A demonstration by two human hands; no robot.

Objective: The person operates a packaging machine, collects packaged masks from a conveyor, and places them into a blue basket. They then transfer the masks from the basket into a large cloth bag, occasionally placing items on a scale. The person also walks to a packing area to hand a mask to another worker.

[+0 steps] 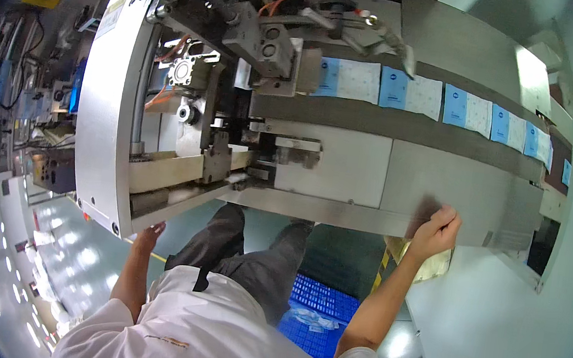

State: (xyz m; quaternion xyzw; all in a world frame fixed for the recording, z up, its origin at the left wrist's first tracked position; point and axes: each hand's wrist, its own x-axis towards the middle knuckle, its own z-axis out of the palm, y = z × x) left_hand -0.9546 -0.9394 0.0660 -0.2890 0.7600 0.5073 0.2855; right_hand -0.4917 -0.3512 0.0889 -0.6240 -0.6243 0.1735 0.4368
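A row of flat blue-and-white packets [410,93] lies spaced along a dark conveyor belt [338,114] on the machine. My right hand [437,230], fingers curled in, is over the front edge of the machine's metal deck; whether it touches the metal or holds something small cannot be told. Low at the left, my left hand [151,234] hangs beside the corner of the white machine frame [106,101], its fingers partly hidden, and no object shows in it. Both hands are apart from the packets.
Metal blocks and a roller mechanism [186,71] stand at the belt's left end. A clamp arm [403,53] reaches over the belt. Below the deck is a blue plastic crate [317,340] with crumpled packets inside. A pale panel [496,315] rises at the right.
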